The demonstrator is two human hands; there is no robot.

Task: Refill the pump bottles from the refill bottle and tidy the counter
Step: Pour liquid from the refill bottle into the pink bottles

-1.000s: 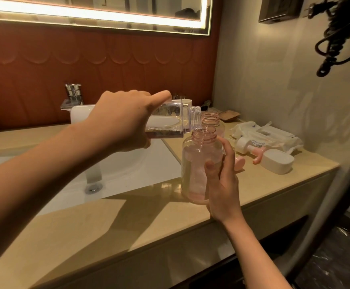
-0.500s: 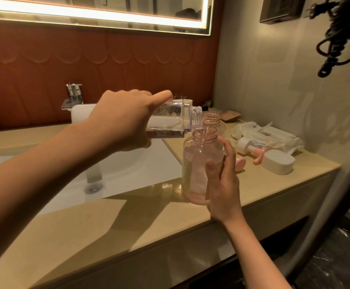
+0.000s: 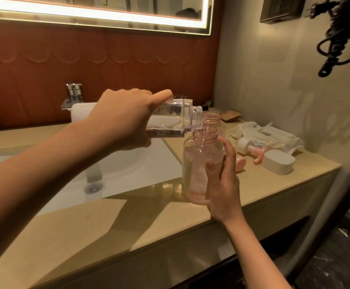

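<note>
Step in hand: decanting from the refill bottle [image 3: 170,119] into the nearer pump bottle [image 3: 195,174].

The left hand [image 3: 126,119] is gripping the refill bottle round its body, fingers curled over the top. The bottle is lying almost level, with its threaded neck sitting just above the open mouth of the pump bottle. A shallow layer of liquid is showing along its lower side.

The right hand [image 3: 224,184] is wrapping the pump bottle from the right, thumb on the front and forefinger reaching up towards the shoulder. The bottle appears to be standing on the surface [image 3: 107,226], at the right corner of the sink [image 3: 138,163]. Its fill level is hard to read.

A second pump bottle [image 3: 211,118], uncapped, is standing directly behind it. The pump heads [image 3: 251,146] are lying to the right, near a wipes pack [image 3: 274,132].

Recommendations, offered as judgement:
- Raise the base of the refill bottle slowly, since little liquid remains and a sharp tip may send it past the rim.
- Hold the two mouths aligned, neck inside the rim line if it fits.
- Steady the pump bottle firmly, low on its body, because the neck contact could push it over.
- Watch the level near the shoulder and leave room for the pump tube.
</note>
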